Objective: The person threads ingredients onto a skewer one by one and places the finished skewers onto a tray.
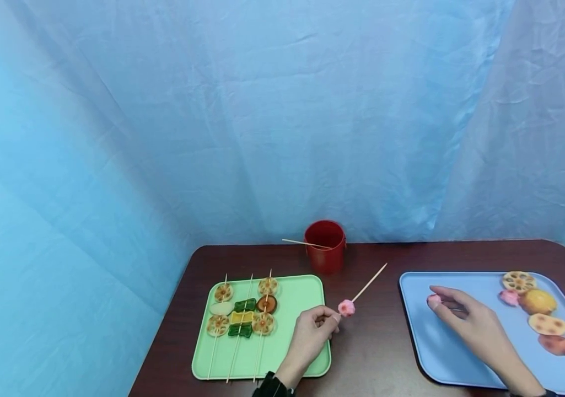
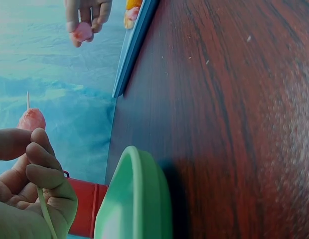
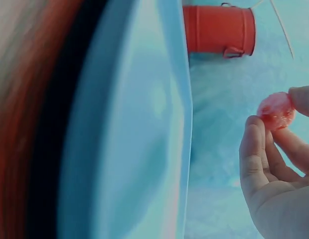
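Note:
My left hand grips a wooden skewer whose tip points up and to the right. One pink ball-shaped food piece is threaded on it, just beyond the fingertips; in the left wrist view the skewer's lower end runs across the palm. Over the blue tray, my right hand pinches a second pink piece between thumb and fingers. The two pink pieces are apart. Beneath the left hand is the right part of a green tray.
Three loaded skewers with lotus root slices and other pieces lie on the green tray. A red bucket behind holds a thin stick. The blue tray carries several loose pieces, including a lotus root slice and a yellow piece.

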A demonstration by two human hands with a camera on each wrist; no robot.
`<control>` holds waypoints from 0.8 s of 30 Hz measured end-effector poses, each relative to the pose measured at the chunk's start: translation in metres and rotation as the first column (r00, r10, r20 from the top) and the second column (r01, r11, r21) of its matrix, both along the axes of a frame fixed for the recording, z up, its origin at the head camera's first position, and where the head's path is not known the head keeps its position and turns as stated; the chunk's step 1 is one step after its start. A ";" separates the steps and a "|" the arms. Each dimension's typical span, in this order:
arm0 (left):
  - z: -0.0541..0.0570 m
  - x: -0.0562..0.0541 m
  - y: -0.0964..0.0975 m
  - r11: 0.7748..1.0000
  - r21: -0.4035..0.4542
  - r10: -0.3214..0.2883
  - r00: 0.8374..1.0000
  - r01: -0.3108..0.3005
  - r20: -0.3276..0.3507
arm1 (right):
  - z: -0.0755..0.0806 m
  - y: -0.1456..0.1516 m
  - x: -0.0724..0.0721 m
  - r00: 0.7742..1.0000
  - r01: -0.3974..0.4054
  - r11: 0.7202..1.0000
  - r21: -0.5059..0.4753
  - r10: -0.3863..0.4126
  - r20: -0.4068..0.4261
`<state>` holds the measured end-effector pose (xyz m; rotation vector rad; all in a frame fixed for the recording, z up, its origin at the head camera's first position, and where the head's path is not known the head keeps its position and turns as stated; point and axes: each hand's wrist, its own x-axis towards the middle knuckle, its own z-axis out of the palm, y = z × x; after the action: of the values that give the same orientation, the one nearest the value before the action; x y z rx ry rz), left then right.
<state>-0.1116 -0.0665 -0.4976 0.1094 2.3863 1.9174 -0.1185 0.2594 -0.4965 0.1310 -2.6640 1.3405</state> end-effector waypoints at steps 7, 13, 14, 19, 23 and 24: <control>0.001 0.000 0.001 1.000 0.007 -0.020 1.000 0.020 0.005 | 0.005 -0.003 -0.007 0.980 -0.009 0.964 -0.264 0.062 0.190; 0.000 0.001 0.003 0.999 -0.001 -0.039 0.999 0.039 0.008 | 0.004 -0.006 -0.017 0.946 0.042 0.765 -0.643 0.176 0.271; 0.000 0.001 0.004 0.999 -0.002 -0.043 0.999 0.043 0.008 | 0.003 -0.006 -0.018 0.944 0.048 0.733 -0.678 0.190 0.272; -0.002 0.003 0.005 0.998 0.007 -0.065 0.998 0.065 -0.006 | 0.002 -0.010 -0.019 0.932 0.050 0.624 -0.780 0.251 0.261; -0.004 0.004 0.005 0.997 0.011 -0.082 0.997 0.082 -0.006 | 0.002 -0.015 -0.021 0.917 0.059 0.557 -0.829 0.298 0.266; -0.004 0.004 0.005 0.996 0.011 -0.085 0.996 0.085 -0.003 | 0.003 -0.016 -0.022 0.911 0.069 0.546 -0.835 0.306 0.275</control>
<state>-0.1073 -0.0614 -0.5019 0.2109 2.3324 1.8947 -0.1406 0.2438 -0.4936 -0.0920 -1.9190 2.7839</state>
